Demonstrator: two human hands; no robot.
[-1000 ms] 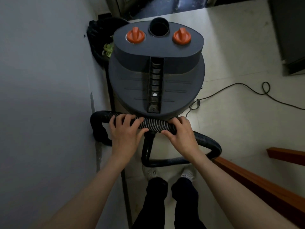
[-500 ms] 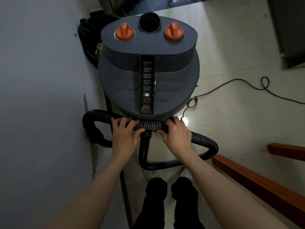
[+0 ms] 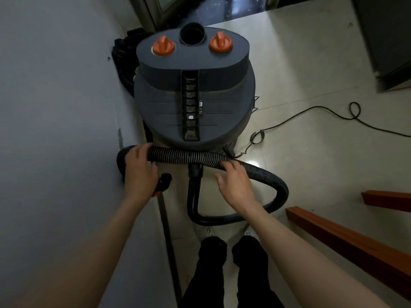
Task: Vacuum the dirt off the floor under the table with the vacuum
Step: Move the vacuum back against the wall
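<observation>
Unwinding the hose before I can vacuum

The dark grey drum vacuum (image 3: 193, 90) stands on the pale tiled floor (image 3: 311, 63) at 12 o'clock, against the wall. My left hand (image 3: 140, 172) curls round the black ribbed hose (image 3: 189, 157) at 9 o'clock; my right hand (image 3: 235, 183) rests loosely spread on it at 3 o'clock. I'd lift the coil clear of the drum evenly, avoiding kinks and the thin black power cord (image 3: 311, 111).

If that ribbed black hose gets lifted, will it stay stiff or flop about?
Probably floppy: the hose already curls in a loose loop on the floor, so its free length would likely sag and swing. The ridges should give the left hand and right hand a fair grip. One end seems joined to the vacuum, so it may tug back.
</observation>
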